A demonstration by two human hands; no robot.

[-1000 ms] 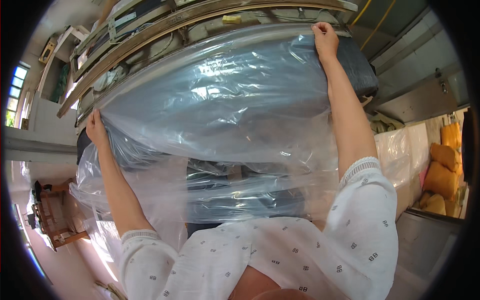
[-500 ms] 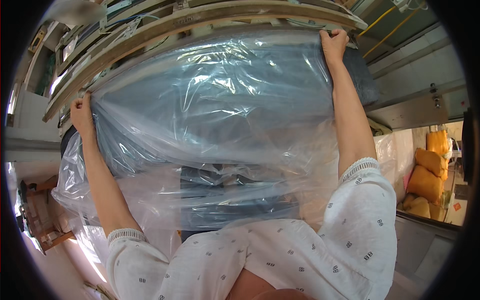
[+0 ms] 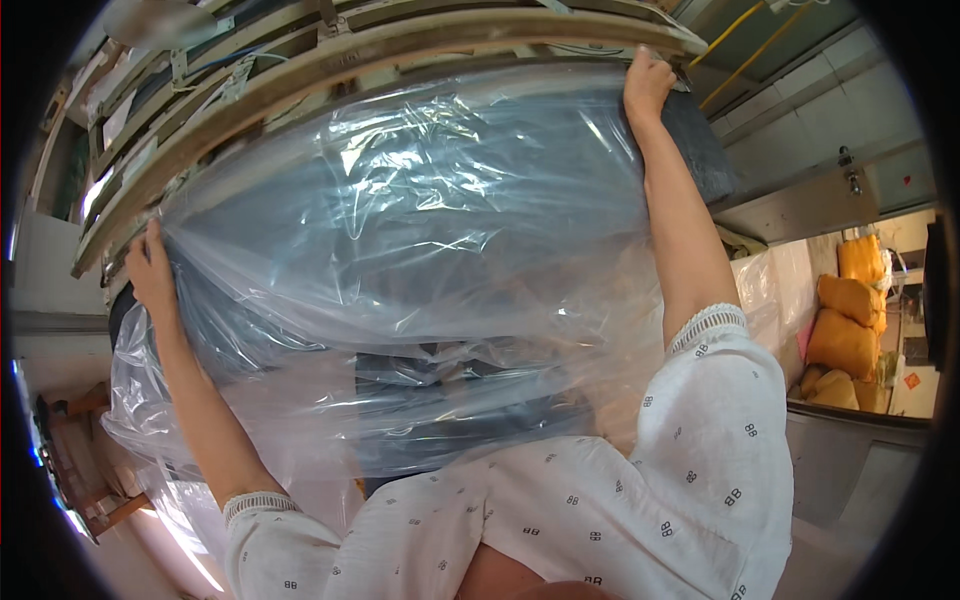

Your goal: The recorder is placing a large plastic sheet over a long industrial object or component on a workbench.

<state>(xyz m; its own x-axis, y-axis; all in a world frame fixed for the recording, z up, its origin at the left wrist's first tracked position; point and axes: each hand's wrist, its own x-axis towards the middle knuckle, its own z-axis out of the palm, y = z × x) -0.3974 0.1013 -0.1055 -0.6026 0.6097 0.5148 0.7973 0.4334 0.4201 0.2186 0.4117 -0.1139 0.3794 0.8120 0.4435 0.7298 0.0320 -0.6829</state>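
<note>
A wide clear plastic sheet is stretched between my two arms, wrinkled and shiny. My left hand is closed on the sheet's far left corner, beside the end of a long bar. At the far right corner my right hand is closed too, fingers curled over the sheet's edge against the bar. Through the film shows a dark blue-grey surface, and part of it lies bare to the right of my right hand. The near part of the sheet hangs in loose folds toward my body.
A long wooden-looking bar runs along the sheet's far edge, with slats and metal brackets behind it. Yellow cords hang at the far right. Stuffed orange sacks are piled on the right. A wooden stand is at the left.
The view has shifted slightly. My left hand has moved a little nearer, its index finger now more extended. My right hand's fingers have tucked further toward the bar. The sheet stays stretched.
</note>
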